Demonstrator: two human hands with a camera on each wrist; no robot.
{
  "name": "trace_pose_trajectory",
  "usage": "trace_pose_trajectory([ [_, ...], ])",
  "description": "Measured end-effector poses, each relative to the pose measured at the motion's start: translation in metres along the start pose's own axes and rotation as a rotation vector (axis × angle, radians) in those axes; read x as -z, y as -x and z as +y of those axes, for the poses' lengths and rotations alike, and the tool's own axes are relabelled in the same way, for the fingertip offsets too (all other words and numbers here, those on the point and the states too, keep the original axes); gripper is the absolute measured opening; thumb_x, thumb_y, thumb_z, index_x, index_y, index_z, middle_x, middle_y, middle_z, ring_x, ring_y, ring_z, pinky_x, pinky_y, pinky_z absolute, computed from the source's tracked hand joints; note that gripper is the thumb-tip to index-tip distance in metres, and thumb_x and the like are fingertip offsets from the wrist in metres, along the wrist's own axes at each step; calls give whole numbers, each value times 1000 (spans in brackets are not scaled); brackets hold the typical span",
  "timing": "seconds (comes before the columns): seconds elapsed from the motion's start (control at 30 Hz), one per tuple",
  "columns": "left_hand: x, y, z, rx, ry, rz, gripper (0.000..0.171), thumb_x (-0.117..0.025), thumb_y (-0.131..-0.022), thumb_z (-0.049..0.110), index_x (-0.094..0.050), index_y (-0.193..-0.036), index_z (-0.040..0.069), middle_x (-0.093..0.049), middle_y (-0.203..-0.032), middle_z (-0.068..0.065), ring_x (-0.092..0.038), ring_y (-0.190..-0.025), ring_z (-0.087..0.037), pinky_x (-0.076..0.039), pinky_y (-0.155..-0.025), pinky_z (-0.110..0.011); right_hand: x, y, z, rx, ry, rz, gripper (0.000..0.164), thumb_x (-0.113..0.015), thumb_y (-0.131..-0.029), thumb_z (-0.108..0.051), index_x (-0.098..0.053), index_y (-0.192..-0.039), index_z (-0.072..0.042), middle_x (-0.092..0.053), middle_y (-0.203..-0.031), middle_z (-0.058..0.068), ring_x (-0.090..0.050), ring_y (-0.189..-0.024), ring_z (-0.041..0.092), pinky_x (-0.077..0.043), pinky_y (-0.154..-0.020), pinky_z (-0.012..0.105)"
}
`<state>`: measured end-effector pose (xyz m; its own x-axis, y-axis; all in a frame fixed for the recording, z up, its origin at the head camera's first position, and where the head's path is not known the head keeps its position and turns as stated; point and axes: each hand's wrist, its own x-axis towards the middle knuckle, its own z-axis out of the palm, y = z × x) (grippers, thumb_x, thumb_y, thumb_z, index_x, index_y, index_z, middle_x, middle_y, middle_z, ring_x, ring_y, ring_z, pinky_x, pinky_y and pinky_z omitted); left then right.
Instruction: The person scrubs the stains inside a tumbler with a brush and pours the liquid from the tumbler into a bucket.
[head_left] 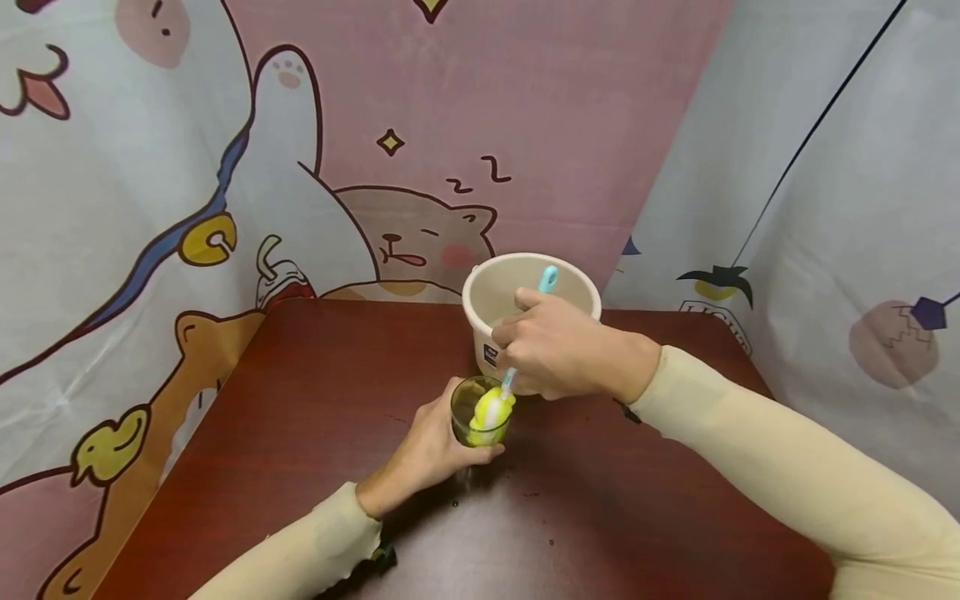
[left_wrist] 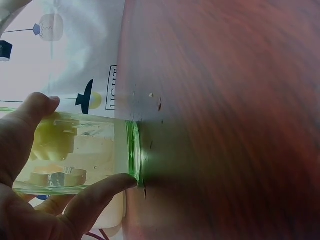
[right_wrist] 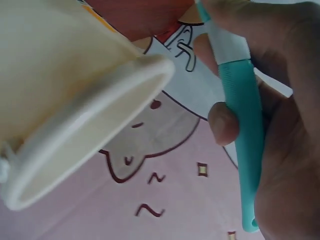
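Observation:
My left hand [head_left: 429,446] grips a green-tinted drinking glass [head_left: 460,402] around its side. In the left wrist view the thumb and fingers wrap the clear wall of the glass [left_wrist: 97,150], with one fingertip at its thick base, close over the table. A cup brush with a yellow and white sponge head [head_left: 491,412] has that head inside the glass. My right hand [head_left: 562,346] holds the brush from above by its handle, tilted. The right wrist view shows fingers curled round the teal and white handle [right_wrist: 242,115].
Just behind the hands stands a cream bucket [head_left: 480,329], its rim [right_wrist: 90,120] near the right hand. The dark red-brown table [head_left: 337,375] carries small specks and drops. A cartoon-printed cloth [head_left: 570,125] hangs along the back and sides.

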<state>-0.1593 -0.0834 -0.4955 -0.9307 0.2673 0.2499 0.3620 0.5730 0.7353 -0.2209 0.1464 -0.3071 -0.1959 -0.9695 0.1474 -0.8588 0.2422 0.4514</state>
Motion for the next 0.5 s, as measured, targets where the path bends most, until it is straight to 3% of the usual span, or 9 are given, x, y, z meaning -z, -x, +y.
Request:
trace_pose_trajectory([
  [0.27,0,-1,2,4,11,-15,86,-110,-78,40,-58,-145,26,-81,-121,8,-78,-104,-11,-65,-93,-31,-19,0,-10,-27,-25,47,26,-102,-83,-45,-82,-85,-28,-72,-83,-12,-67,-78,13,-36,-83,40],
  [0.4,1,-1,2,9,3,-12,86,-110,-78,40,-58,-144,25,-80,-117,8,-78,-102,-10,-64,-91,-29,-24,-6,-17,-8,28,48,25,-102,-79,-43,-82,-85,-30,-75,-87,-12,-68,-78,14,-37,-85,39],
  [0.5,1,0,2,-2,-1,-2,85,-110,-78,40,-58,-143,23,-80,-114,8,-78,-100,-11,-65,-89,-30,-24,-13,-22,27,107,4,24,-102,-75,-40,-83,-87,-32,-73,-88,-11,-70,-83,15,-39,-89,39],
])
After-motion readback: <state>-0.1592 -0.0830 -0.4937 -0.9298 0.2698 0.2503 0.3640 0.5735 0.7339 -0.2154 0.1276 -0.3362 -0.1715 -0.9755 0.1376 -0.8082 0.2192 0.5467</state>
